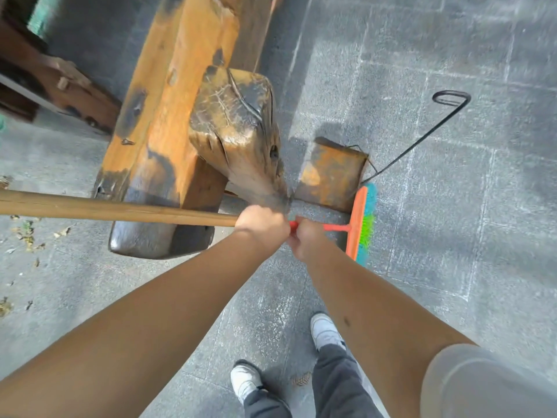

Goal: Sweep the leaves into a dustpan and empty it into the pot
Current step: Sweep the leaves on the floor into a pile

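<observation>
Both hands grip a broom. My left hand (pixel 261 222) is closed around the wooden broom handle (pixel 114 209), which runs off to the left edge. My right hand (pixel 306 236) is closed on the red neck (pixel 336 227) just behind the orange broom head (pixel 358 221) with its green and blue bristles. A rusty metal dustpan (pixel 331 176) with a long black wire handle (pixel 422 137) stands on the pavement directly beyond the broom head. Dry leaves (pixel 27 236) lie scattered on the ground at the far left. No pot is in view.
A heavy wooden bench (pixel 168 131) with a thick stump leg (pixel 238 131) stands close on the left of the dustpan. Grey stone paving (pixel 452 236) stretches to the right. My two shoes (pixel 324 328) are at the bottom, one leaf (pixel 301 378) between them.
</observation>
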Demonstrator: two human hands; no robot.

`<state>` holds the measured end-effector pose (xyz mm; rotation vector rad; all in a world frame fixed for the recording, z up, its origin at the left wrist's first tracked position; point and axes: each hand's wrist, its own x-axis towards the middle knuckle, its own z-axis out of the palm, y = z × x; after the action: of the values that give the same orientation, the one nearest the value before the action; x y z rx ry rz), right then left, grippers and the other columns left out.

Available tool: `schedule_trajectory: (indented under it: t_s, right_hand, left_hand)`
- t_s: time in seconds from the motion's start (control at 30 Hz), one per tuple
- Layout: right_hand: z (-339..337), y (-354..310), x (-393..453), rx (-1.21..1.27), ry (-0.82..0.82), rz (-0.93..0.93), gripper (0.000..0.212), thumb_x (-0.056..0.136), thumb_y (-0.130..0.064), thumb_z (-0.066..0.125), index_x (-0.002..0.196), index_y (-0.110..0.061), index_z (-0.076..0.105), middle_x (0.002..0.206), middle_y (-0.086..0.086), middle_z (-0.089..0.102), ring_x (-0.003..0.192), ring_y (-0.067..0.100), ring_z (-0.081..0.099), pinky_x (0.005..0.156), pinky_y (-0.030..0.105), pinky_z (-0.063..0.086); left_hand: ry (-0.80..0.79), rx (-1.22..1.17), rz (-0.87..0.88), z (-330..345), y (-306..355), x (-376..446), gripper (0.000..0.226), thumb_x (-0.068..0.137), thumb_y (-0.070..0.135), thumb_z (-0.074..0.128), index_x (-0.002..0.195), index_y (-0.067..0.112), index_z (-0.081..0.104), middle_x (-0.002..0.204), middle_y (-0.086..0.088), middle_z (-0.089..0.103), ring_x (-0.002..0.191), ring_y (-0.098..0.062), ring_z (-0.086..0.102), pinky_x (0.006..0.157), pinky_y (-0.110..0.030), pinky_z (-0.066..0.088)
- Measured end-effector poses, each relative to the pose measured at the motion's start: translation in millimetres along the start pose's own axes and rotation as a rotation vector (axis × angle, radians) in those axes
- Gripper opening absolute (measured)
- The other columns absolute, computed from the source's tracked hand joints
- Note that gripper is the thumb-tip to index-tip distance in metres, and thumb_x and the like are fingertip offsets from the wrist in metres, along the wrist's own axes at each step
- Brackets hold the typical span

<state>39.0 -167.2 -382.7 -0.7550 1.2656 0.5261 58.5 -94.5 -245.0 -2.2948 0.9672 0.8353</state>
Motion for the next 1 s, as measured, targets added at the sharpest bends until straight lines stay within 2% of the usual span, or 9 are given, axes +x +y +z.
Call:
schedule_trajectory:
  t_s: [0.07,0.27,0.43,0.53,0.67,0.77,0.83,0.9,1.0]
  right_hand:
    - [-1.7,2.7,-6.3,0.031,-0.005,-0.005,0.020,0.099,-0.011,0.047,0.118,-0.008,0.045,0.075,0.008,0.053,0.060,0.017,0.058,0.042,0.024,0.052]
    - [-14.8,32.8,-49.0,-0.086,0.000,0.051,0.018,0.098,-0.005,0.045,0.116,-0.003,0.045,0.078,0.011,0.055,0.061,0.018,0.058,0.043,0.027,0.054]
    - [-30.2,86.7,-87.7,-0.232,0.035,0.120,0.031,0.097,-0.006,0.050,0.127,-0.007,0.044,0.086,0.011,0.060,0.064,0.018,0.061,0.069,0.033,0.059]
    - [-38.3,129.9,-107.5,-0.386,0.069,0.144,0.023,0.095,-0.003,0.052,0.117,-0.004,0.046,0.079,0.013,0.060,0.064,0.020,0.062,0.082,0.038,0.058]
    - [-43.1,194.9,-124.0,-0.603,0.127,0.169,0.023,0.091,-0.001,0.053,0.114,0.004,0.050,0.079,0.017,0.062,0.069,0.026,0.066,0.054,0.029,0.057]
    - [-41.8,250.1,-134.3,-0.676,0.170,0.203,0.006,0.092,-0.002,0.054,0.090,-0.001,0.049,0.085,0.018,0.058,0.083,0.031,0.066,0.033,0.024,0.047]
    - [-38.3,289.9,-134.3,-0.746,0.176,0.175,0.008,0.093,-0.001,0.053,0.089,-0.004,0.047,0.073,0.013,0.050,0.070,0.028,0.061,0.028,0.026,0.044]
    - [-34.6,331.7,-128.2,-0.840,0.136,0.133,0.013,0.092,-0.003,0.053,0.103,-0.006,0.049,0.072,0.009,0.049,0.065,0.026,0.057,0.044,0.033,0.056]
    - [-34.6,399.9,-97.9,-1.208,0.071,0.028,0.053,0.080,-0.009,0.060,0.131,-0.017,0.045,0.095,0.013,0.062,0.082,0.032,0.067,0.072,0.046,0.060]
  left_hand:
    - [0.006,-0.024,-0.012,3.3,2.1,-9.0,0.029,0.095,0.007,0.040,0.120,0.010,0.053,0.113,-0.006,0.064,0.102,-0.030,0.064,0.068,-0.033,0.039]
    - [-0.027,-0.176,-0.097,22.8,25.7,-61.6,0.032,0.092,0.005,0.041,0.123,0.008,0.048,0.111,-0.008,0.062,0.098,-0.030,0.063,0.067,-0.035,0.039]
    - [-0.081,-0.403,-0.216,57.1,56.5,-129.5,0.037,0.090,0.004,0.046,0.127,0.009,0.044,0.108,-0.009,0.060,0.097,-0.029,0.063,0.066,-0.036,0.042]
    - [-0.138,-0.543,-0.283,82.9,77.3,-173.7,0.040,0.088,0.001,0.047,0.127,0.010,0.043,0.107,-0.009,0.059,0.095,-0.029,0.063,0.064,-0.036,0.043]
    - [-0.210,-0.742,-0.384,128.1,103.0,-230.2,0.044,0.086,0.000,0.048,0.128,0.014,0.043,0.106,-0.009,0.057,0.093,-0.030,0.063,0.065,-0.037,0.046]
    - [-0.267,-0.931,-0.486,173.0,123.2,-271.4,0.047,0.086,-0.001,0.046,0.129,0.018,0.043,0.107,-0.008,0.056,0.095,-0.030,0.062,0.067,-0.037,0.047]
    - [-0.283,-1.063,-0.569,208.6,140.1,-296.7,0.048,0.086,-0.001,0.043,0.128,0.023,0.044,0.108,-0.007,0.056,0.096,-0.029,0.063,0.068,-0.036,0.047]
    - [-0.254,-1.198,-0.656,246.6,156.1,-317.0,0.042,0.087,0.004,0.042,0.123,0.025,0.047,0.104,-0.005,0.059,0.093,-0.027,0.064,0.070,-0.036,0.050]
    - [-0.217,-1.409,-0.779,302.2,175.3,-346.6,0.022,0.089,0.014,0.041,0.105,0.027,0.050,0.096,-0.002,0.062,0.086,-0.024,0.064,0.070,-0.037,0.054]
